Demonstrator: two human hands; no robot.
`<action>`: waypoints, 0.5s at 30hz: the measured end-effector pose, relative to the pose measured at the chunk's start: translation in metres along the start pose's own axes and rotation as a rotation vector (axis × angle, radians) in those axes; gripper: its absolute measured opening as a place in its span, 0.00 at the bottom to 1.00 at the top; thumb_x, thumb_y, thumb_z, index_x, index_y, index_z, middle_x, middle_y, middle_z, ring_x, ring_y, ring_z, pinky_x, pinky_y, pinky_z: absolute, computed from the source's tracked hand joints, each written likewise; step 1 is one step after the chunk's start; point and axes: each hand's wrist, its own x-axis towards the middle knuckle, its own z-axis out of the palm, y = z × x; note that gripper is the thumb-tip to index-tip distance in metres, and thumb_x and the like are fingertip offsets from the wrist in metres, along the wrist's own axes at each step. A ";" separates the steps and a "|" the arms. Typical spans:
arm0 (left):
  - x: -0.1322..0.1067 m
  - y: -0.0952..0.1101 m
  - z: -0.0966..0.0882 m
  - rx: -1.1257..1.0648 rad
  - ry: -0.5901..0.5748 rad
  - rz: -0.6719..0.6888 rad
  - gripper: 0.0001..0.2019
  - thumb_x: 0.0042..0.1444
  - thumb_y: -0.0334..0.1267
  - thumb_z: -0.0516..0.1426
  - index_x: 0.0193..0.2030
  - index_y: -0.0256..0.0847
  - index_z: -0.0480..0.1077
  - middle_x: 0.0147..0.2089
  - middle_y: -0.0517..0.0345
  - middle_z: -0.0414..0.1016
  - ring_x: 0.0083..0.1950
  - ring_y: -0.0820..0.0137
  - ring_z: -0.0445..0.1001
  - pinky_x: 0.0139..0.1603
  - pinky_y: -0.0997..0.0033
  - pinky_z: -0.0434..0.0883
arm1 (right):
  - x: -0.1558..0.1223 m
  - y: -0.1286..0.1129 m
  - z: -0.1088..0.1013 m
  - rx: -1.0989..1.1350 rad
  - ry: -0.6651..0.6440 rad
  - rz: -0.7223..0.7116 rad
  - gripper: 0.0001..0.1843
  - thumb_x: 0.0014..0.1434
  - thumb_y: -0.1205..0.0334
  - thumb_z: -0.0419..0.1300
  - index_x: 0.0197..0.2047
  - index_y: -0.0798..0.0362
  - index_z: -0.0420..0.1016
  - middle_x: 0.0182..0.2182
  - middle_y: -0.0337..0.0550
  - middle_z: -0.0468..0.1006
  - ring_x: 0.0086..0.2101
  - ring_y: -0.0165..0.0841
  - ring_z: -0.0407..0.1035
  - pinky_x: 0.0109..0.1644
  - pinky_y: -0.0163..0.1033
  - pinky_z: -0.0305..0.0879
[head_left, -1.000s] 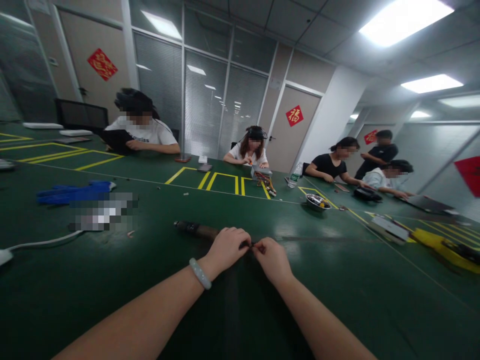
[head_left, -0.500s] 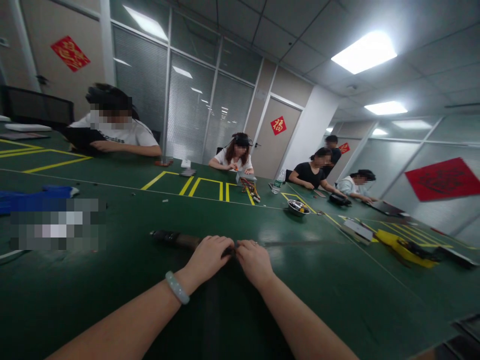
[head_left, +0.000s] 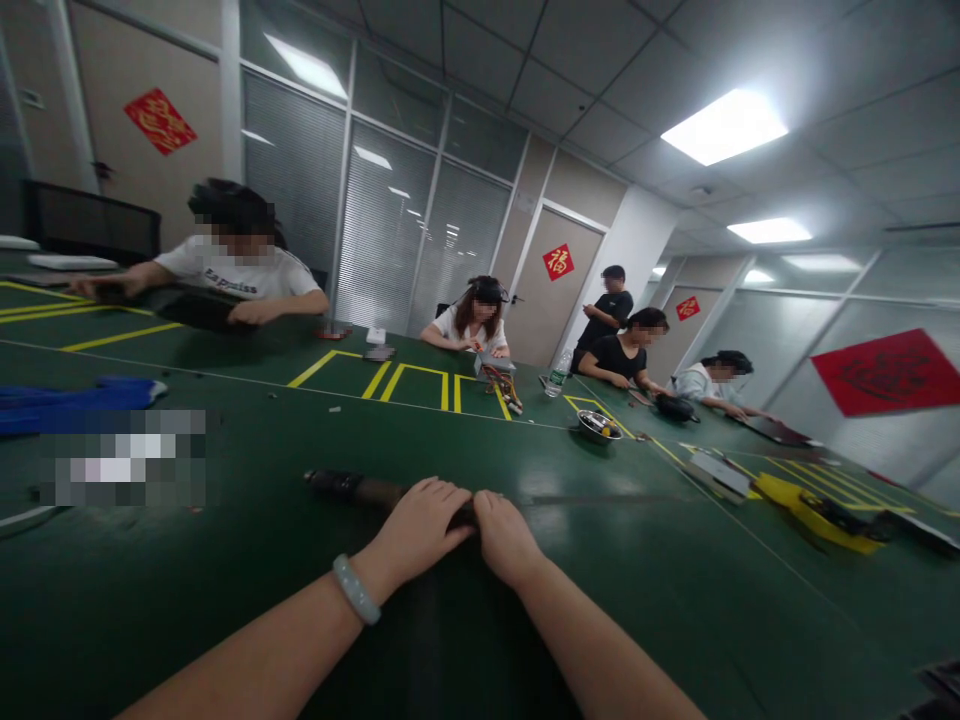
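Note:
A long, dark, rod-shaped object (head_left: 358,490) lies across the green table, black at its left end and brownish further along. My left hand (head_left: 421,528), below a pale green bangle, is wrapped over its right part. Against the object's right end, my right hand (head_left: 506,535) is closed, its fingers curled and nearly touching my left hand. The stretch of the object between and under my hands is mostly hidden, so its exact kind does not show.
Blue cloth-like material (head_left: 75,400) lies at the left. Ahead are a metal bowl (head_left: 599,427) with small parts, a water bottle (head_left: 558,374) and a grey box with wires (head_left: 493,366). A yellow tray (head_left: 817,510) stands at the right. Several people sit across the table.
My hands stay on the rod-shaped object, with slightly shifted fingers. The person at the far left has swung a dark flat object lower. A standing person at the back has moved left.

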 end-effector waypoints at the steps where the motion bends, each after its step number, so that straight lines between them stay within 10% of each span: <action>1: 0.000 0.000 -0.002 0.001 0.007 0.012 0.13 0.61 0.46 0.55 0.49 0.45 0.68 0.47 0.56 0.73 0.51 0.62 0.70 0.59 0.54 0.60 | -0.001 -0.001 -0.001 -0.002 0.005 -0.002 0.12 0.57 0.77 0.48 0.41 0.54 0.64 0.39 0.44 0.71 0.39 0.35 0.64 0.47 0.39 0.60; 9: -0.002 0.002 -0.014 -0.044 -0.095 0.118 0.15 0.61 0.51 0.55 0.50 0.48 0.70 0.47 0.58 0.75 0.50 0.64 0.72 0.62 0.54 0.57 | -0.022 -0.003 -0.013 -0.083 -0.021 0.013 0.09 0.60 0.74 0.49 0.39 0.52 0.64 0.36 0.42 0.72 0.38 0.36 0.65 0.46 0.40 0.57; 15: -0.004 0.004 -0.019 -0.054 -0.076 0.178 0.25 0.60 0.50 0.56 0.63 0.53 0.61 0.63 0.57 0.66 0.64 0.61 0.62 0.67 0.53 0.53 | -0.060 0.054 -0.030 -0.136 -0.051 0.115 0.11 0.62 0.74 0.47 0.38 0.52 0.67 0.36 0.43 0.75 0.39 0.36 0.68 0.46 0.40 0.56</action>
